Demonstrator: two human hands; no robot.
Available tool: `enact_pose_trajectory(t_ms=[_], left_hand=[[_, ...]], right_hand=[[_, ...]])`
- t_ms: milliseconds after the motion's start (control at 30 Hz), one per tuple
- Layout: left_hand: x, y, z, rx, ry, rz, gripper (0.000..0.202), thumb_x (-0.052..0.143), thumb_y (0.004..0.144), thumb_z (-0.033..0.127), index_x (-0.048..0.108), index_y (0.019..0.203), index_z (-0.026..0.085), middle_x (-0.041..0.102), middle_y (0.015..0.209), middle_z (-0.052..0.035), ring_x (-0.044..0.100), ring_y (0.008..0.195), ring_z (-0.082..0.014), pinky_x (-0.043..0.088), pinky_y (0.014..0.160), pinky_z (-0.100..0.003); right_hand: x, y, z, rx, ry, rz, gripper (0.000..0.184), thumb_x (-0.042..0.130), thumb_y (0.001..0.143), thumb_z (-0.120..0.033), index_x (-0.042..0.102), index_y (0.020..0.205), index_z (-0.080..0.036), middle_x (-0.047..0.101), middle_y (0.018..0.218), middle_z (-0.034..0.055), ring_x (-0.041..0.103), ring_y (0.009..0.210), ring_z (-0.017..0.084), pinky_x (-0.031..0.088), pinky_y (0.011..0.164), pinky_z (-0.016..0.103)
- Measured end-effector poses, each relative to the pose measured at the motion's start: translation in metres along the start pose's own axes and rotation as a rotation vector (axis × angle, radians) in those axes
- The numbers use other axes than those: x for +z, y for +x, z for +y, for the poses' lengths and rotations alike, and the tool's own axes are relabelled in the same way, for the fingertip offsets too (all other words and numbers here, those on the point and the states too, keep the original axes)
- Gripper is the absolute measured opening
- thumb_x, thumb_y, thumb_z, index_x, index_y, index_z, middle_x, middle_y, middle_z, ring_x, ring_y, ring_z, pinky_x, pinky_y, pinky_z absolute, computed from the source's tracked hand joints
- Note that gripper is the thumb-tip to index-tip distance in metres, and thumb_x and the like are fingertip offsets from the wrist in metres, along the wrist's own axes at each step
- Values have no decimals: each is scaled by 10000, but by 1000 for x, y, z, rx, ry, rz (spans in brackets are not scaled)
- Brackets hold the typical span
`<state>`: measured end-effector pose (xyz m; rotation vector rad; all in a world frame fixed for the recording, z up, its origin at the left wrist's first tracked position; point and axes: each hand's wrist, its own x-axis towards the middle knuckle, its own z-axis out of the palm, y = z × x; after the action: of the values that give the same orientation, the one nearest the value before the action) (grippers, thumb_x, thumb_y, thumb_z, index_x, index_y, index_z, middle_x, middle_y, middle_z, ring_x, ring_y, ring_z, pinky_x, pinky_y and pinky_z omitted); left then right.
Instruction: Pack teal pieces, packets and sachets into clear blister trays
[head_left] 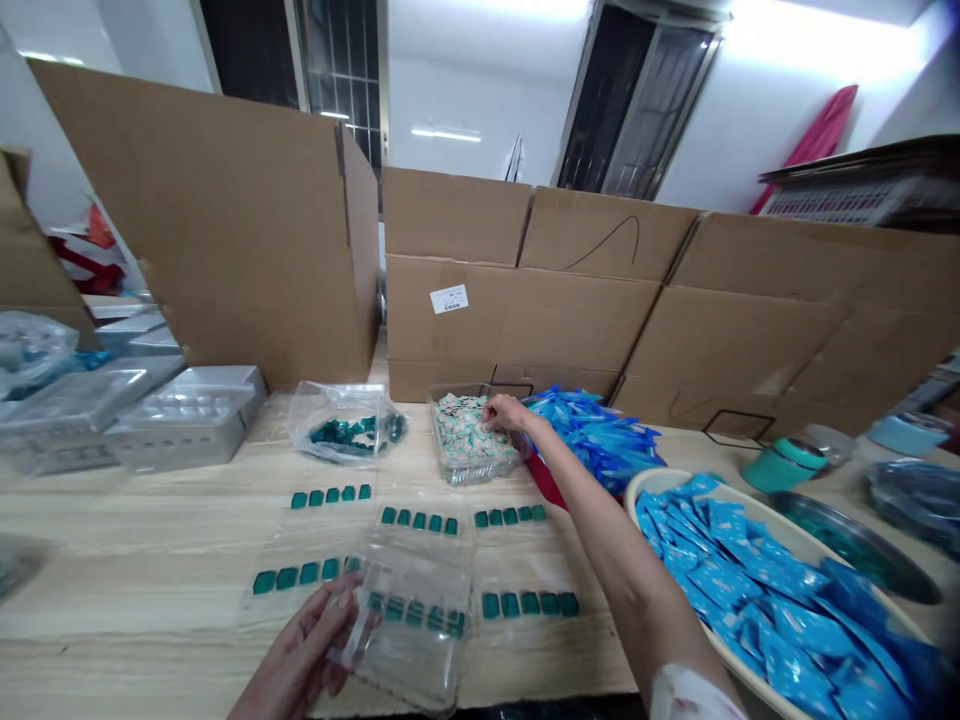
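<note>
My left hand (311, 645) grips the left edge of a clear plastic blister tray (416, 630) near the table's front edge; a row of small green blocks shows through it. My right hand (504, 412) reaches far forward into a clear tub of small pale sachets (465, 440), fingers pinched down on them. Several more clear trays lie flat on the table, each with a row of green blocks (418, 520).
A clear bag of green blocks (349, 430) lies behind the trays. A pile of blue wrapped sticks (600, 430) and a beige bowl (637, 490) of blue packets sit to the right. Stacked clear trays (187, 415) stand left. Cardboard boxes (517, 300) wall the back.
</note>
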<state>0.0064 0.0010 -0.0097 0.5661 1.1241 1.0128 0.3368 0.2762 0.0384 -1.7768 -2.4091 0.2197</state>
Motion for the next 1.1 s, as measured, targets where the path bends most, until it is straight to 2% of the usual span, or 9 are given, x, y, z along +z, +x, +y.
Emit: enact_pose_trajectory(t_ms=[133, 267, 367, 533, 700, 867, 1100], left_hand=[[1, 1, -1, 20, 8, -20, 535, 747, 586, 423, 620, 1061, 212, 685, 878, -72, 634, 832, -239, 511, 601, -256], [-2, 3, -3, 28, 2, -28, 583, 769, 537, 438, 626, 1057, 215, 687, 849, -75, 636, 806, -251, 512, 572, -268], [-5, 3, -4, 17, 18, -25, 600, 765, 538, 449, 617, 1076, 227, 687, 840, -73, 637, 794, -249, 508, 560, -268], [-6, 4, -5, 3, 19, -51, 606, 767, 539, 442, 613, 1084, 226, 689, 842, -73, 638, 792, -242, 506, 554, -259], [-7, 2, -5, 7, 16, -65, 583, 768, 535, 444, 634, 1059, 228, 693, 867, -79, 643, 809, -248, 513, 573, -262], [-7, -3, -3, 10, 23, -49, 557, 743, 575, 451, 626, 1076, 235, 690, 918, -83, 635, 869, -254, 515, 606, -269], [-3, -3, -7, 18, 20, -54, 592, 758, 540, 461, 633, 1074, 235, 690, 922, -91, 634, 876, -272, 515, 587, -278]], right_hand=[[0, 17, -3, -32, -34, -87, 161, 721, 563, -129, 700, 718, -168, 694, 746, 7, 611, 735, 139, 394, 619, 174], [2, 21, -3, -16, -54, -107, 169, 713, 566, -113, 706, 727, -162, 703, 793, 31, 618, 766, 155, 406, 623, 178], [4, 15, -3, 7, -53, -92, 130, 700, 596, -139, 704, 726, -145, 702, 789, 57, 619, 752, 163, 415, 620, 186], [7, 4, -7, 22, -6, -59, 156, 658, 628, -128, 697, 780, -136, 696, 767, 43, 614, 691, 133, 416, 586, 165], [-7, -8, -3, 23, 40, -22, 271, 638, 649, -134, 683, 916, -135, 696, 813, 18, 611, 719, 114, 418, 603, 148], [-19, -18, 5, 84, 23, -57, 175, 654, 625, -145, 718, 786, -119, 701, 722, 24, 615, 677, 133, 426, 584, 165], [-9, -21, -4, 128, -105, -86, 199, 659, 605, -116, 715, 793, -148, 714, 826, 48, 636, 739, 148, 416, 584, 164]])
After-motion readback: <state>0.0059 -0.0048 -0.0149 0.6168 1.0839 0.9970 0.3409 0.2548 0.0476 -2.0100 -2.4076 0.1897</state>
